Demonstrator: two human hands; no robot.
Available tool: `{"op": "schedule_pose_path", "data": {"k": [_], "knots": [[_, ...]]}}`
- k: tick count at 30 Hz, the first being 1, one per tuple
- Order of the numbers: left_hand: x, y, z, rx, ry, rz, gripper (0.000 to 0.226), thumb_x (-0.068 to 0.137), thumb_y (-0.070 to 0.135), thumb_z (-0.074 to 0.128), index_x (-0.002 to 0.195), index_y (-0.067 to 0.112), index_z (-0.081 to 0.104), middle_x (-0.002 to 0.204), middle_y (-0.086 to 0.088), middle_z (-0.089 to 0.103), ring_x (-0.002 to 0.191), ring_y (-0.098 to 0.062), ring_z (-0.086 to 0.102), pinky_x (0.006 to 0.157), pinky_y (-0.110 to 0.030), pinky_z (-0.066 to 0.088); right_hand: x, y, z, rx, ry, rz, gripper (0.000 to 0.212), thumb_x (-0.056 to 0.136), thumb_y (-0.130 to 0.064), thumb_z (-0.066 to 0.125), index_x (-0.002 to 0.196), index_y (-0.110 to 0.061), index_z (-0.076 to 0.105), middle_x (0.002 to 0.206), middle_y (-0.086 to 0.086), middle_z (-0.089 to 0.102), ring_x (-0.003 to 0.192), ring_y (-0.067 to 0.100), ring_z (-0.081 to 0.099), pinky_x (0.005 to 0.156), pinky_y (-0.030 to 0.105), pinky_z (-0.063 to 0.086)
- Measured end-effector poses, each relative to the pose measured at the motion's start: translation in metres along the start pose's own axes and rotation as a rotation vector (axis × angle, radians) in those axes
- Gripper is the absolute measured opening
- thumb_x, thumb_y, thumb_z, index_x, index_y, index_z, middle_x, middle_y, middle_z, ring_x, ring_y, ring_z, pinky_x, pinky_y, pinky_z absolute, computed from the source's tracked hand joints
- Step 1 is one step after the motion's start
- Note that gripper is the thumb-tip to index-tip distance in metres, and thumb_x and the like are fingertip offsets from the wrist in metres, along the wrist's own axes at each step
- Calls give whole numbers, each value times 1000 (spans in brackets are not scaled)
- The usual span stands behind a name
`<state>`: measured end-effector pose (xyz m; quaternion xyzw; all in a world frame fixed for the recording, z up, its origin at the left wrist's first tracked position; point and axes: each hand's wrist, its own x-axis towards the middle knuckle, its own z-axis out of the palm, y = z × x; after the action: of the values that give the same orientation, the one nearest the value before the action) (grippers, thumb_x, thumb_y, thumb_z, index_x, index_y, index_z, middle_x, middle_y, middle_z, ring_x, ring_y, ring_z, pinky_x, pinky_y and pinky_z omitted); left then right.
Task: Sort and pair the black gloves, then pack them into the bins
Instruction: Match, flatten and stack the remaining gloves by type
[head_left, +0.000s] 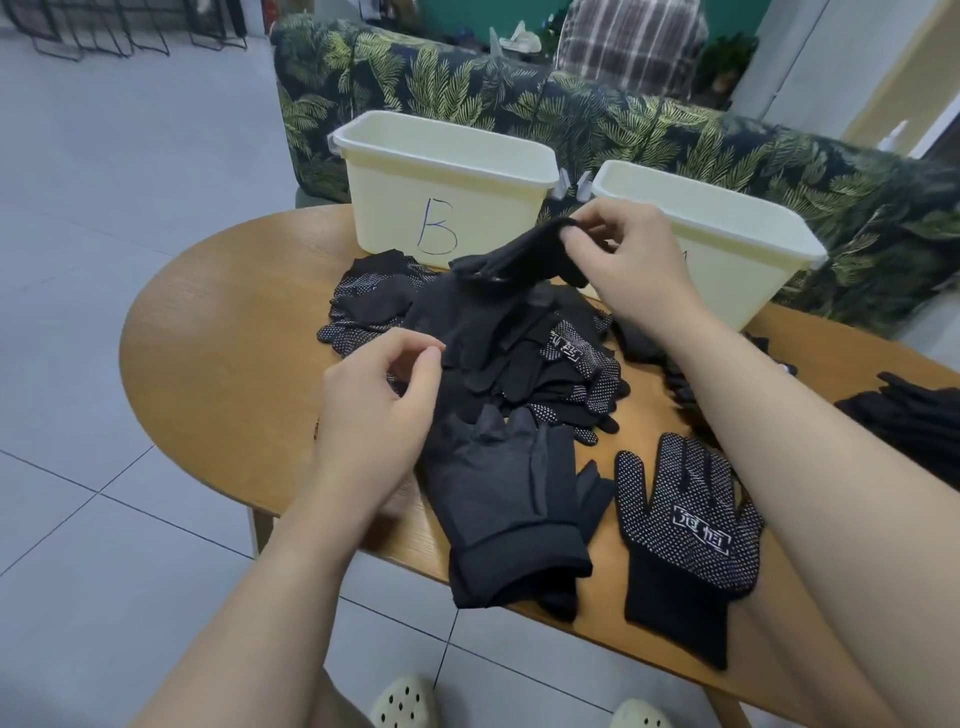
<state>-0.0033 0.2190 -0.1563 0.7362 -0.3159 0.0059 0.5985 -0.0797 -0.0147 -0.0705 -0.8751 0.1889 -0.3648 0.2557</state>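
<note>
A heap of black gloves (498, 353), some plain and some with white dots, lies in the middle of the wooden table (208, 332). My right hand (628, 260) pinches the cuff of a plain black glove (514, 254) and lifts it above the heap. My left hand (384, 395) hovers at the heap's left edge with its fingers loosely curled and its thumb close to a plain glove; contact is unclear. A stack of plain gloves (509, 514) lies near the front edge. A dotted glove (685, 530) lies flat beside it.
Two cream bins stand at the table's far side: one marked B (447, 171) on the left, another (727, 249) on the right. More black gloves (909, 410) lie at the right edge. A leaf-patterned sofa (623, 114) runs behind the table. Tiled floor lies to the left.
</note>
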Motion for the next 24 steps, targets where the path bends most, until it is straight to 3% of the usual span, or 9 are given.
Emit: {"op": "schedule_pose_path", "data": {"k": [3,5,9,11,13,16,18,21,24], "knots": [[-6,7,4,-48,-35,3,9,93,23,71,100,27,73,86,9,71,77,-6,61,71,-14,45,-9,-14,-17,53,1,25,20,94,-21,66,74,-24,67,63,-16,61,61,0,55,62,18,44],[-9,11,6,-66,-66,3,21,90,30,75,110,30,69,94,9,69,83,-8,61,75,-17,46,-17,-23,-29,79,9,35,25,93,-23,67,68,-26,64,60,-18,59,61,-1,53,62,20,42],[-16,19,13,-95,-124,0,30,89,33,75,119,31,68,101,8,69,90,-10,62,76,-9,42,-36,-36,-51,123,23,30,25,96,-19,67,78,-2,66,69,3,59,66,9,50,63,26,40],[-19,20,20,-20,-177,47,34,92,31,72,126,28,68,110,7,67,95,-9,61,82,-6,40,-45,-39,-61,117,43,42,26,97,-19,67,78,0,65,69,2,56,64,6,47,60,24,38],[-18,17,27,117,-228,97,41,94,30,69,135,22,64,122,3,63,105,-13,58,94,-16,41,-52,-38,-71,100,57,66,26,97,-19,66,76,-5,64,68,-2,56,62,4,46,60,23,37],[-12,16,36,291,-275,99,50,97,34,65,143,16,58,133,-3,59,120,-27,53,108,-42,41,-62,-35,-88,78,104,114,25,98,-22,65,74,-14,64,67,-5,57,62,3,48,62,25,39],[-10,20,41,341,-298,88,49,98,35,62,143,17,58,131,-2,62,120,-29,51,108,-45,39,-68,-34,-98,88,127,141,26,98,-22,65,73,-18,64,68,-6,59,64,3,50,64,24,41],[-11,26,43,315,-301,107,37,98,34,62,132,21,66,107,7,67,109,-25,54,104,-44,41,-77,-33,-105,87,116,143,28,98,-22,66,71,-17,62,70,-5,60,67,6,53,66,27,42],[-17,34,38,117,-232,128,17,97,27,63,110,25,74,90,12,68,91,-11,62,89,-31,49,-84,-34,-106,67,103,150,28,97,-26,67,71,-18,62,64,-13,58,60,2,49,62,27,38]]}}
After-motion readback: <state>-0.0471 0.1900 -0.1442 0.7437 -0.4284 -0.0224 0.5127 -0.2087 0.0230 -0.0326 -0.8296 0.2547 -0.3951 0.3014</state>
